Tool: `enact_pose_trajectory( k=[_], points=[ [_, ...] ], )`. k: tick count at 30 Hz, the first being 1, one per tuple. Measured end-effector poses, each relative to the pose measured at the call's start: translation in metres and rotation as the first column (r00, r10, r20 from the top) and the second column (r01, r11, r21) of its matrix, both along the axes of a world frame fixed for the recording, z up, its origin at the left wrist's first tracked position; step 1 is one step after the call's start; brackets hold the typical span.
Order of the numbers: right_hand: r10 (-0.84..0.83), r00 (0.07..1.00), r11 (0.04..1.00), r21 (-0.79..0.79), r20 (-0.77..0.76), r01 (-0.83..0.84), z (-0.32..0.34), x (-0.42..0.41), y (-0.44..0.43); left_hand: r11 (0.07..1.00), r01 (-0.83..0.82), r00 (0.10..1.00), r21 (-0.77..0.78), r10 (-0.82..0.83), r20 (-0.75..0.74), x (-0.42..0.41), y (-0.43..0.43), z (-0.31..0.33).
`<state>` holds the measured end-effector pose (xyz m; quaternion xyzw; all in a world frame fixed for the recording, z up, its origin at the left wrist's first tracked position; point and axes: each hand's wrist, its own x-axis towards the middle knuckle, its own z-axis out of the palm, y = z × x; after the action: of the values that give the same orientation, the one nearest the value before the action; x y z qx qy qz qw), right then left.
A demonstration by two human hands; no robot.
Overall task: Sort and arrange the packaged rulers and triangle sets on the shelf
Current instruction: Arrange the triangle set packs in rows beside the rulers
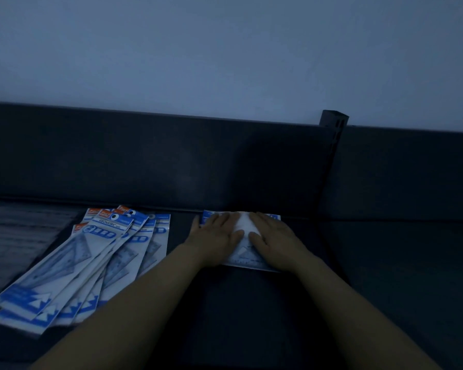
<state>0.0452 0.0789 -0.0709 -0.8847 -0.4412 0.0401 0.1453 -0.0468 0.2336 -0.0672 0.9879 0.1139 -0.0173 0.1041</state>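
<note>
A small stack of packaged triangle sets (245, 226) lies flat on the dark shelf (385, 263), pushed against the back panel. My left hand (215, 232) rests flat on its left part, fingers straight. My right hand (271, 233) lies flat on its right part in the same way. Only the white middle and the printed lower edge of the stack show between and below my hands. To the left, several blue-and-white triangle set packs (91, 265) lie fanned out and overlapping, their hang tabs toward the back.
At the far left lie clear packages of rulers (14, 236), dim and blurred. A dark back panel (145, 161) runs along the shelf, with a slotted upright post (333, 156) right of my hands. The light is very low.
</note>
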Motion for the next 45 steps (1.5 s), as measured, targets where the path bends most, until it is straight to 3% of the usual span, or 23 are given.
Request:
enact_pose_trajectory(
  k=[4, 11, 23, 28, 30, 33, 36, 38, 40, 42, 45],
  points=[
    [0.015, 1.0, 0.997, -0.082, 0.027, -0.013, -0.007, -0.008, -0.012, 1.0, -0.008, 1.0, -0.029, 0.007, -0.023, -0.021, -0.013, -0.009],
    [-0.002, 0.998, 0.984, -0.177, 0.067, 0.014, 0.0, -0.03, -0.02, 0.99, 0.016, 1.0, 0.141, -0.014, -0.009, -0.035, -0.026, 0.0],
    [0.007, 1.0, 0.983, -0.186, 0.02, -0.003, 0.002, -0.054, -0.048, 0.999, -0.037, 0.993, 0.02, 0.039, -0.114, -0.076, -0.036, -0.006],
    [-0.034, 0.999, 0.984, -0.173, 0.022, 0.037, 0.001, -0.063, -0.05, 0.997, -0.081, 0.992, 0.012, 0.08, 0.096, -0.09, -0.035, 0.001],
    [-0.045, 0.998, 0.996, -0.077, 0.039, 0.048, 0.008, -0.07, -0.046, 0.997, -0.076, 0.978, -0.017, 0.078, 0.192, -0.103, -0.029, 0.01],
    [-0.043, 0.999, 0.995, 0.088, 0.022, 0.04, 0.028, -0.088, -0.032, 0.984, -0.125, 0.899, -0.124, 0.166, 0.405, -0.135, -0.008, 0.031],
    [0.023, 0.999, 0.99, 0.138, -0.031, -0.018, 0.04, -0.117, -0.009, 0.934, -0.331, 0.805, -0.136, 0.354, 0.476, -0.171, 0.042, 0.043],
    [0.068, 0.994, 0.982, 0.182, -0.087, -0.051, 0.042, -0.137, 0.012, 0.863, -0.5, 0.776, -0.066, 0.481, 0.408, -0.193, 0.084, 0.045],
    [0.087, 0.987, 0.974, 0.219, -0.134, -0.056, 0.043, -0.151, 0.029, 0.794, -0.607, 0.772, -0.023, 0.596, 0.22, -0.204, 0.11, 0.044],
    [0.111, 0.982, 0.968, 0.241, -0.152, -0.072, 0.042, -0.166, 0.052, 0.764, -0.64, 0.763, -0.084, 0.645, 0.05, -0.213, 0.125, 0.042],
    [0.133, 0.959, 0.955, 0.292, -0.252, -0.056, 0.037, -0.188, 0.085, 0.763, -0.624, 0.776, -0.168, 0.63, -0.022, -0.218, 0.137, 0.041]
  ],
)
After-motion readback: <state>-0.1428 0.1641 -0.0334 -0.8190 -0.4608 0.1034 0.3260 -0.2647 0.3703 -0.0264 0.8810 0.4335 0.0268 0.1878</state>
